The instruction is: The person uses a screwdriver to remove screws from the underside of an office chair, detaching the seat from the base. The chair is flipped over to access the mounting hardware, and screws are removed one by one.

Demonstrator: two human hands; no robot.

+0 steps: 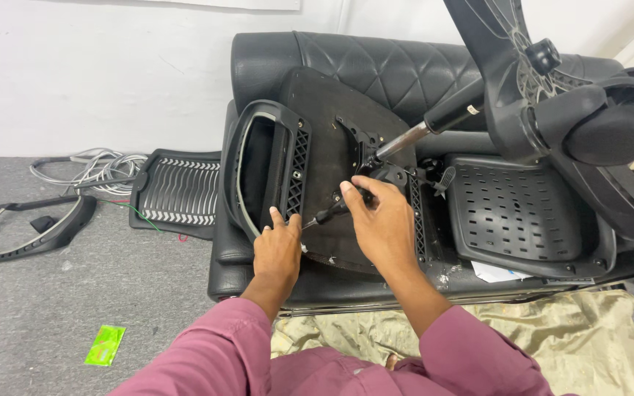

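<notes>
Two bare hands in view, the left hand (277, 253) and the right hand (383, 224). Both arms wear long maroon sleeves (207, 352). No rings, no watch.

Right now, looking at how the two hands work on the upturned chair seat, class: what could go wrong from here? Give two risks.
1. The right hand drives a screwdriver toward the armrest bracket, and the left hand rests right beside the tip; a slip could jab those fingers.
2. The chair seat lies tilted on a sofa with its wheeled base overhanging; pushing hard may shift or tip it.
</notes>
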